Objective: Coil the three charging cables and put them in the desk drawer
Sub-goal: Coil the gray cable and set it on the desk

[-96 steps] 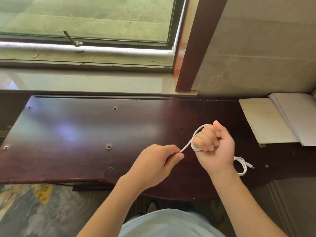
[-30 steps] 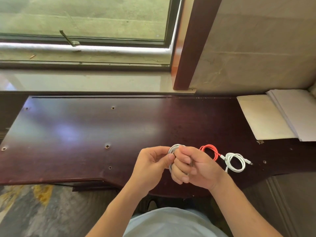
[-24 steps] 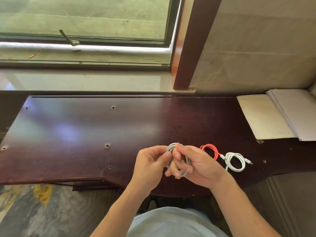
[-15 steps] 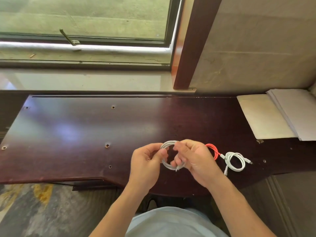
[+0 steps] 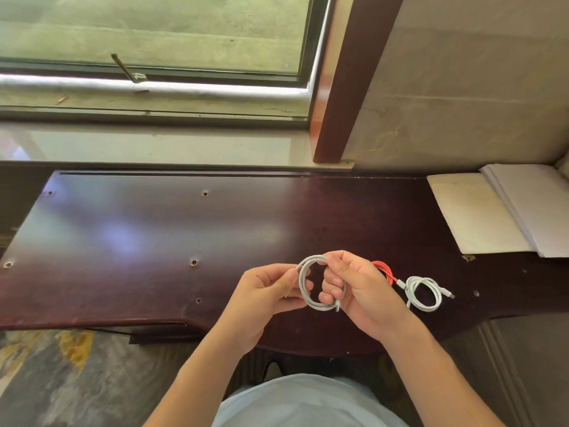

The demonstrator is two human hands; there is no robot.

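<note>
L hand [image 5: 264,291]: you pinch the grey cable [image 5: 308,291] coil's left side.
R hand [image 5: 357,291]: fingers curled thru the same coil, gripping it above the desk [image 5: 154,241].
Red cable [image 5: 385,271], white cable [image 5: 423,292]: coiled on desk, just right of your R hand.

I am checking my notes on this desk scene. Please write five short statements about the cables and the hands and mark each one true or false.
1. Both hands hold the grey cable as a loop above the desk. True: the left hand and the right hand grip it.
2. The red cable lies left of the hands. False: it lies to their right.
3. The white cable lies coiled on the desk. True.
4. The white coil is held in the right hand. False: no hand touches it.
5. An open drawer holds one cable. False: no open drawer is visible.
</note>
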